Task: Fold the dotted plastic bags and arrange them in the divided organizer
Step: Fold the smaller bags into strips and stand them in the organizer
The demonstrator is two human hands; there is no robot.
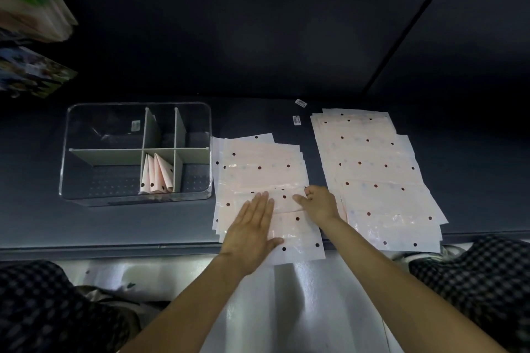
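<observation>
Two spread stacks of pale pink plastic bags with dark dots lie on the dark table: a middle stack [258, 169] and a right stack [372, 169]. The top bag [295, 226] of the middle stack lies partly folded near the table's front edge. My left hand [252, 226] presses flat on its left part, fingers together. My right hand [319, 202] pinches the bag's folded edge at the right. The clear divided organizer [134, 198] stands to the left; folded triangular bags [157, 175] stand in its front middle compartment.
Two small white labels [298, 112] lie on the table behind the stacks. Blurred coloured packages [31, 8] hang at the upper left. White plastic sheeting [286, 295] and checkered trouser legs [473, 275] lie below the table's front edge.
</observation>
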